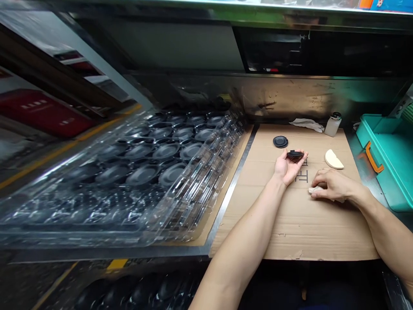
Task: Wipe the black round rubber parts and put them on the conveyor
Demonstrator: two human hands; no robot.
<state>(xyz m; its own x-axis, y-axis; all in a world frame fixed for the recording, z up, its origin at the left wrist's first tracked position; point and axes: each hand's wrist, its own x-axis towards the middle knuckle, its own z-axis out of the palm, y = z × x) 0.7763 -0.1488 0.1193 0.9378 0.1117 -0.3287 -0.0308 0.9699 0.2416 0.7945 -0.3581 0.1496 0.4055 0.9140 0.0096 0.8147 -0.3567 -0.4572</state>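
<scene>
Palm up over the cardboard sheet (251, 215), my left hand (288, 167) holds a small black round part (295, 154) on its fingers. My right hand (334, 185) is lower and to the right, its thumb and fingers closed on a white cloth (316, 189) close to the cardboard. Behind my left hand lies another black disc (280, 141). A cream pad with a cut edge (334, 159) rests beyond my right hand.
Clear plastic trays (193, 206) of black round parts fill the left side. At the back are a bottle (333, 124) and a crumpled white cloth (307, 124). A teal toolbox (387, 146) with an orange handle stands at the right.
</scene>
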